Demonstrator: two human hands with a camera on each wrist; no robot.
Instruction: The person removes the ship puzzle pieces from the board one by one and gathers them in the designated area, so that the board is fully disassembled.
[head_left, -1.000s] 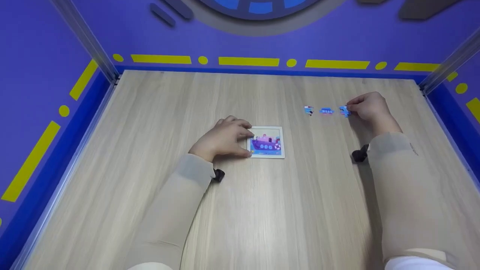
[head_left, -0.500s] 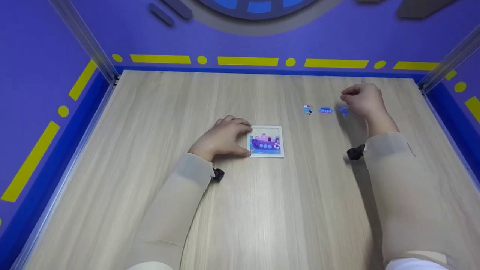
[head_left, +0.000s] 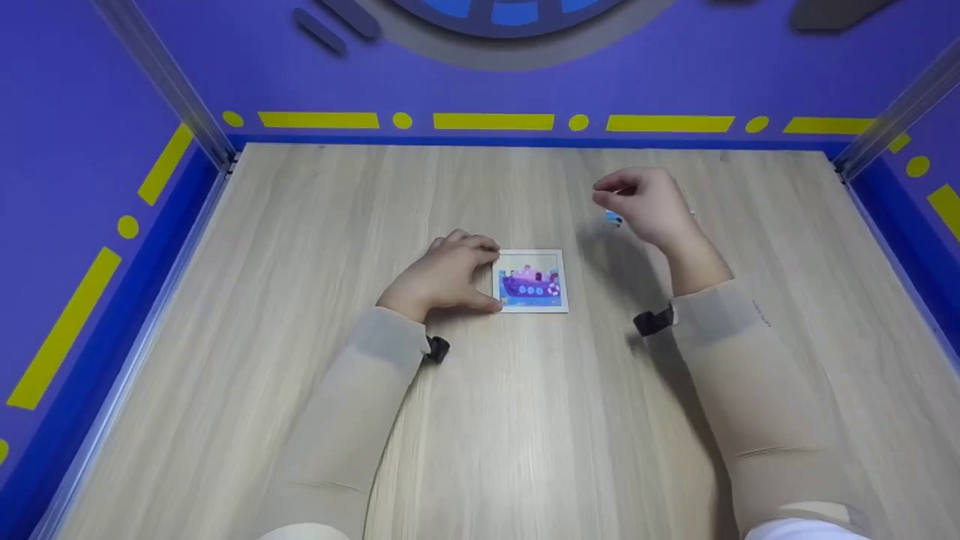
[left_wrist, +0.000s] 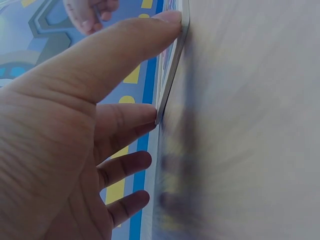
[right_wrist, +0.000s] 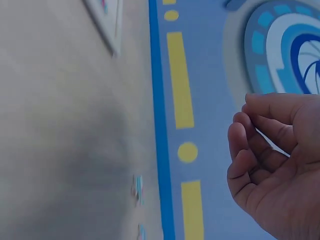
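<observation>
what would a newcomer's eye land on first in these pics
Probably the bright purple-blue back wall with its yellow markings, rising behind the wooden table. Next, the small white-framed boat picture near the table's middle, its left side touched by the left hand. The right hand, fingers curled, hovers farther back to the right, partly hiding a small blue piece.

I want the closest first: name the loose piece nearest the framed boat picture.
The leftmost piece in the head view, partly behind the right hand; another piece lies farther from the boat picture.
</observation>
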